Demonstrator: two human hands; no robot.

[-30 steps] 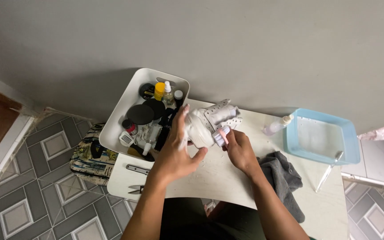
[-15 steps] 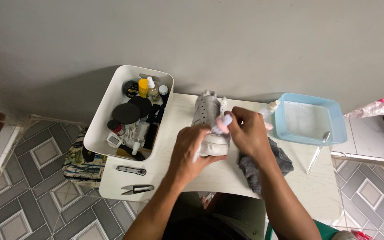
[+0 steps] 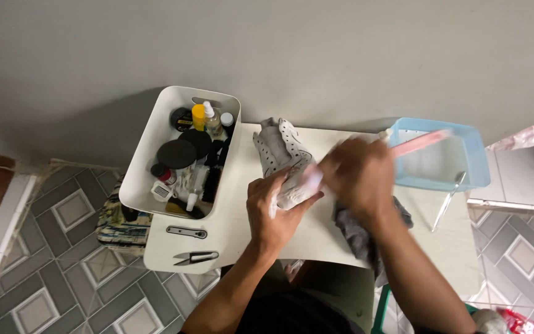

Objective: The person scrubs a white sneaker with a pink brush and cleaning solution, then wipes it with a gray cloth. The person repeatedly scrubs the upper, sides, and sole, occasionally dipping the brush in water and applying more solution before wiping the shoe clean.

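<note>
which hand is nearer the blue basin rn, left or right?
Right. The right hand, blurred and holding a pink brush, sits just beside the blue basin. The left hand grips the white shoe farther off, toward the white storage bin.

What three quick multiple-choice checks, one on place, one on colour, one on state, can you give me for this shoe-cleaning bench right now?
1. Where is the white caddy?
A. left of the shoe
B. inside the basin
C. on the floor

2. What colour is the basin?
A. red
B. light blue
C. black

3. What is the left hand doing?
A. resting in the basin
B. gripping the shoe
C. holding the scissors

Answers: A, it stands at the table's left end; B, its rim is pale blue; B, its fingers wrap the shoe while the blurred right hand holds a pink brush.
</note>
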